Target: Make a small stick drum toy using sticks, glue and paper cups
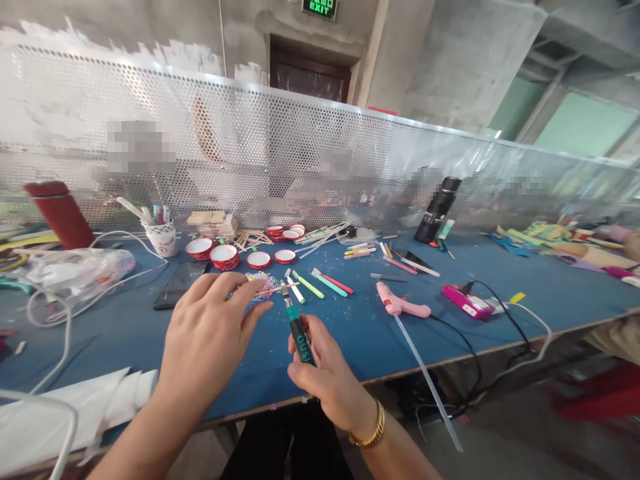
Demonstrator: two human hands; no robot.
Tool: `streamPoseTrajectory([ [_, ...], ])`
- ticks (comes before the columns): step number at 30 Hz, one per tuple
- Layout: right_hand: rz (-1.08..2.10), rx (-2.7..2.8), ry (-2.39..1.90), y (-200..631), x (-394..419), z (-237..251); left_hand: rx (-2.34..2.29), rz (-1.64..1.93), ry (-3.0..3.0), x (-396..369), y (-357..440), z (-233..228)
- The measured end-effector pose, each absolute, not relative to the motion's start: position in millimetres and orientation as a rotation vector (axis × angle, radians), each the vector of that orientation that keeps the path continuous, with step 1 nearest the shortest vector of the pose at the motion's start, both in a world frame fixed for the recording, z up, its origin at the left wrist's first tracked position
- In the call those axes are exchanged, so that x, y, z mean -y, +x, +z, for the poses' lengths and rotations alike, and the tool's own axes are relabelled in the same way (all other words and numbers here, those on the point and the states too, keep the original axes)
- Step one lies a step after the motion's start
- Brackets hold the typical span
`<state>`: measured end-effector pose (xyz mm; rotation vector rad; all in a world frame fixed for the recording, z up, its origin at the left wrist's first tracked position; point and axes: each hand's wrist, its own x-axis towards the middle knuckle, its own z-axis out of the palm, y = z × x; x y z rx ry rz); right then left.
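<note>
My right hand (325, 373) is closed around the black and teal handle of a utility knife (299, 333), its metal end pointing up and away from me. That end meets a thin wooden stick (290, 286), which my left hand (213, 327) pinches between thumb and fingers. The left fingers partly hide the stick. Behind the hands lies a tangle of colourful rubber bands or strings (260, 285). Several felt-tip pens lie just beyond the knife, among them a white and green pen (295, 288) and a teal pen (330, 283).
Red-and-white paper cups (224, 257) stand behind, near a cup of tools (161, 239). To the right are a pink glue gun (400, 303), its glue stick overhanging the edge, and a magenta power box (467, 302). A dark tablet or phone (175, 287) lies left.
</note>
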<state>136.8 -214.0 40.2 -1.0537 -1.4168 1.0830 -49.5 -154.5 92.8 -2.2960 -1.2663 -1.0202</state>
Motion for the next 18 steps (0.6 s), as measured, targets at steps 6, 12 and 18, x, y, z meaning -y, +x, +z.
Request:
streamPoseTrajectory([
  [6, 1.235, 1.359, -1.078, 141.2, 206.8, 36.9, 1.258, -0.780, -2.428, 134.9, -50.5, 89.5],
  [12, 1.195, 1.441, -1.154, 163.5, 207.2, 50.6, 1.393, -0.667, -2.378, 118.8, -48.3, 106.3],
  [18, 0.622, 1.686, -1.726, 197.5, 225.6, 39.4, 1.445, -0.749, -2.433, 108.4, -56.1, 102.2],
])
